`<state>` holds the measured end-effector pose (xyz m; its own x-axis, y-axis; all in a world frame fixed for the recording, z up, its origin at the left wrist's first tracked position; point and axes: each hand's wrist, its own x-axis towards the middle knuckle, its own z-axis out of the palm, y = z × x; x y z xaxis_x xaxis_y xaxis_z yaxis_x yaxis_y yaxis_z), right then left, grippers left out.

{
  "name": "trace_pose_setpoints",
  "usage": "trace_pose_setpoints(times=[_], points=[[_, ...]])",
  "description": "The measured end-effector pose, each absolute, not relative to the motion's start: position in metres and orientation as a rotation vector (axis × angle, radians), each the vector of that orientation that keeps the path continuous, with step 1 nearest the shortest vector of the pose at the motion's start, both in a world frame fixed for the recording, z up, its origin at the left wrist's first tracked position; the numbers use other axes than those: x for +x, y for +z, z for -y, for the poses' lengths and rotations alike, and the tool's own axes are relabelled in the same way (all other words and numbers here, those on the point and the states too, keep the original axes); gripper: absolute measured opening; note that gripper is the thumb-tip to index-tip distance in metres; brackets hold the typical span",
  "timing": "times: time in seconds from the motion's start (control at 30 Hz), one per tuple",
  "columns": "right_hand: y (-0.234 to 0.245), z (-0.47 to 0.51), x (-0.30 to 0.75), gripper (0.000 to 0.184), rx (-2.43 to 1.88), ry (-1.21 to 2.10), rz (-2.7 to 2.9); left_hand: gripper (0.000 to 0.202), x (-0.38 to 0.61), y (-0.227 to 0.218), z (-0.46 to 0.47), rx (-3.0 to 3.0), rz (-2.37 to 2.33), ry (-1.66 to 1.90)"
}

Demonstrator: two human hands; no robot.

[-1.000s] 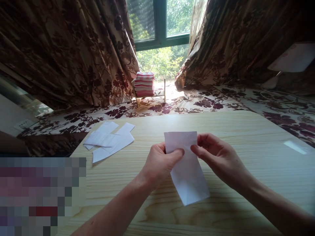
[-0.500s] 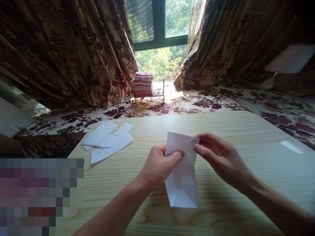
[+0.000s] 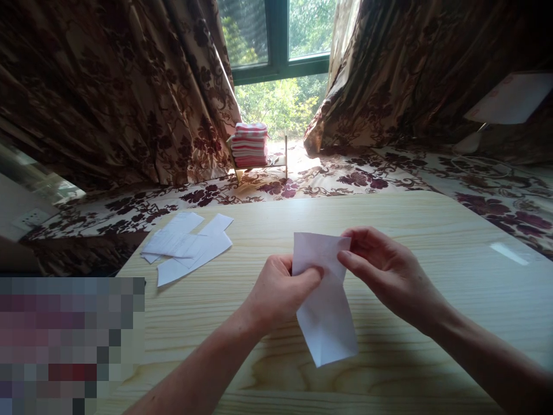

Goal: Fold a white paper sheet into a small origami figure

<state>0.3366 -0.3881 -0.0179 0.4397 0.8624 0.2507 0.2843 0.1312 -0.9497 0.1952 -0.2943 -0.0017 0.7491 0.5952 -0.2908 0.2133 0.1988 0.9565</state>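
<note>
Left grip and right grip pinch paper, loose slips (overlapping) leftward, folded cloths beyond.

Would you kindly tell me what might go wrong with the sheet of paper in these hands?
The sheet of paper kinks at its right edge, so a firmer pinch by the left hand might set a stray crease. The right hand is only at the upper right corner, so a sharp tug there could perhaps tear it.

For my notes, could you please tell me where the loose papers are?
In the head view, the loose papers lie overlapping on the table, at its far left, beyond the left hand.
</note>
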Motion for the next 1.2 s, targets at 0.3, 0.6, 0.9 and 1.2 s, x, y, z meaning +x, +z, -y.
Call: trace_pose_setpoints(times=[0.3,0.6,0.9,1.2], points=[[-0.017,0.387,0.335,0.009,-1.356,0.648,1.073,0.016,0.196,0.000,0.297,1.370,-0.730,0.294],[-0.010,0.390,0.337,0.011,-1.457,0.538,1.111,0.016,0.195,-0.001,0.296,1.415,-0.746,0.277],[-0.015,0.388,0.334,0.015,-1.440,0.742,1.112,0.018,0.194,0.003,0.287,1.434,-0.679,0.411],[-0.019,0.388,0.332,0.015,-1.541,0.700,1.166,0.010,0.193,0.002,0.281,2.139,-0.605,0.885]])
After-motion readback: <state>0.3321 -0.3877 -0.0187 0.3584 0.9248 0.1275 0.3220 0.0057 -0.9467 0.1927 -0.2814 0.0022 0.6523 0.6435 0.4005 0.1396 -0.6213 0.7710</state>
